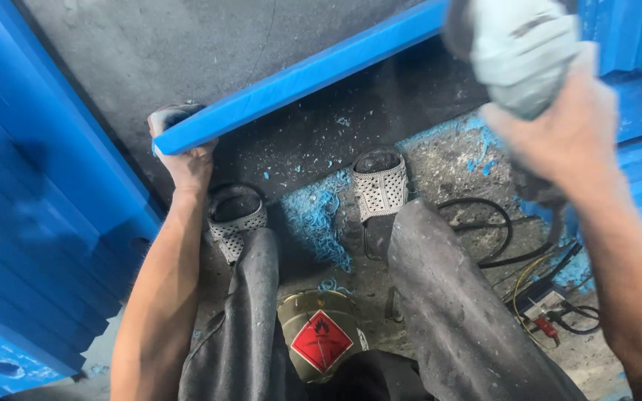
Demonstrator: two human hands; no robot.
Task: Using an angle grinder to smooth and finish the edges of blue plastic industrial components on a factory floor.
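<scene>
1. Raised close to the lens, the right hand (pixel 559 126) is closed around a grey handheld power tool (pixel 518 52), probably a grinder; it is blurred and lifted clear of the work.
2. From it a black cable (pixel 495 238) runs down and loops over the floor.
3. Below and left of the tool lies the blue-painted bar (pixel 299 78), slanting from the upper right down to the lower left across a dark grey metal sheet (pixel 187 44).
4. At the bar's lower end the left hand (pixel 187 160) is curled shut on it, steadying it.
5. Blue paint flakes and dust (pixel 321 215) lie scattered on the floor between the feet, so some paint appears already taken off; the bar itself looks fully blue, so most seems left.
6. Perforated grey sandals (pixel 380 189) and dark trouser legs (pixel 455 297) frame a drum with a red diamond hazard label (pixel 321 341).
7. Blue corrugated panels (pixel 31 223) stand at the left.
</scene>
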